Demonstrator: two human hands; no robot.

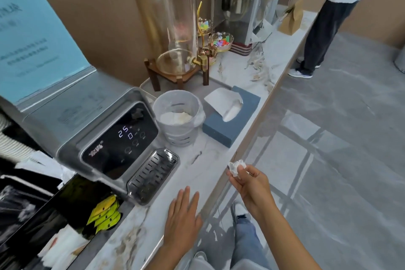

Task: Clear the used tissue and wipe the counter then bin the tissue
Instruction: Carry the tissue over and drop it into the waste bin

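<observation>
A crumpled white used tissue [236,166] is pinched in the fingertips of my right hand [252,184], held just past the front edge of the marble counter [197,166]. My left hand [183,219] rests flat on the counter near its front edge, fingers spread, holding nothing. A small grey bin [178,123] lined with a clear bag stands on the counter beyond my hands, with white tissue inside it. A blue tissue box [232,118] with a white sheet sticking out sits right of the bin.
A grey water dispenser [105,136] with a metal drip tray [153,175] stands left of the bin. Behind are a tall glass drink dispenser [175,28] on a wooden stand and glass candy bowls [220,41]. Another person [324,19] stands at the counter's far end.
</observation>
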